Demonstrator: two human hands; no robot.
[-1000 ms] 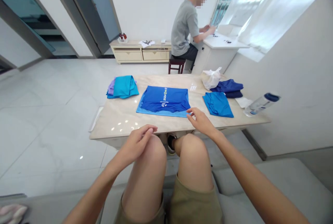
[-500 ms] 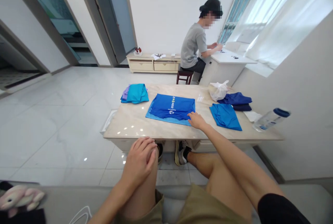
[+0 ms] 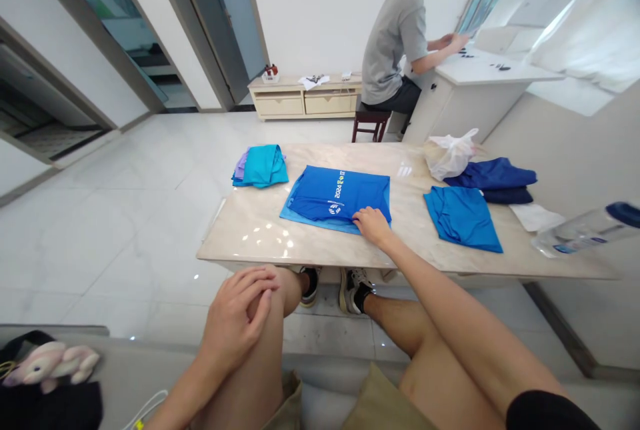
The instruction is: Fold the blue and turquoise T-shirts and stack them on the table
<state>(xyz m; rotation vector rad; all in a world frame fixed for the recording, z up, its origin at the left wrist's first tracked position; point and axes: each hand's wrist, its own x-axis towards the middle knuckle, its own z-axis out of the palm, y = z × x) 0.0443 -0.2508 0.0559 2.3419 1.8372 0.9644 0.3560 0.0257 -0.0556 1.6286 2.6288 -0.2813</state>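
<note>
R hand (image 3: 371, 227) on bottom edge of folded blue tee (image 3: 340, 193), grip unclear; lighter blue layer (image 3: 310, 213) under it, on marble surface (image 3: 240, 243). L hand (image 3: 237, 313) empty, fingers loose over L knee (image 3: 285, 287). Teal stack (image 3: 261, 167) L of tee; blue top (image 3: 463, 218) R; navy stack (image 3: 493, 177), plastic bag (image 3: 450, 153), water bottle (image 3: 583, 233) further R.
</note>
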